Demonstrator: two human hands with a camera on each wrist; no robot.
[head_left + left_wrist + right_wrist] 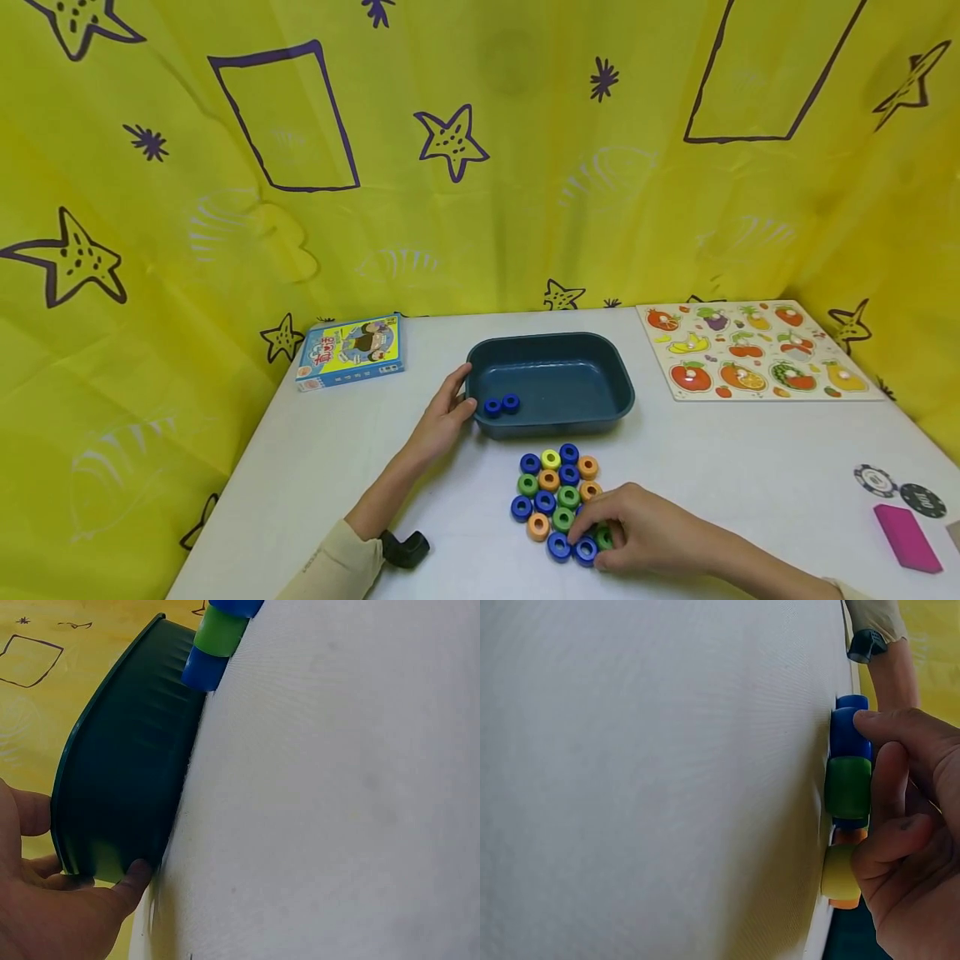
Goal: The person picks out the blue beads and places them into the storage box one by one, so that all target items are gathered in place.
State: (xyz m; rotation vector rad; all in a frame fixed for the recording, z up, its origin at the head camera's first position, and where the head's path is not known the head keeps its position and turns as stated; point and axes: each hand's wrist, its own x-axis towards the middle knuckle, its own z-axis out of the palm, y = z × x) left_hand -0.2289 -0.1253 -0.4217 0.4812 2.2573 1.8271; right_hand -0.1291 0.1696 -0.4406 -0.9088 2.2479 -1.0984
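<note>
On the tabletop (300, 467), a teal tray (558, 385) is gripped at its left end by the left hand (442, 419); a blue ring (585, 561) beside other coloured rings (549, 487) is pinched by the right hand (643, 529).

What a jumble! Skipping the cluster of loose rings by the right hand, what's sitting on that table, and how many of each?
Tray: 1
Blue rings inside it: 2
Printed box: 1
Fruit-picture board: 1
Round chips: 2
Pink block: 1
Total: 8

Uncounted: something cut off at the right edge, unclear.
</note>
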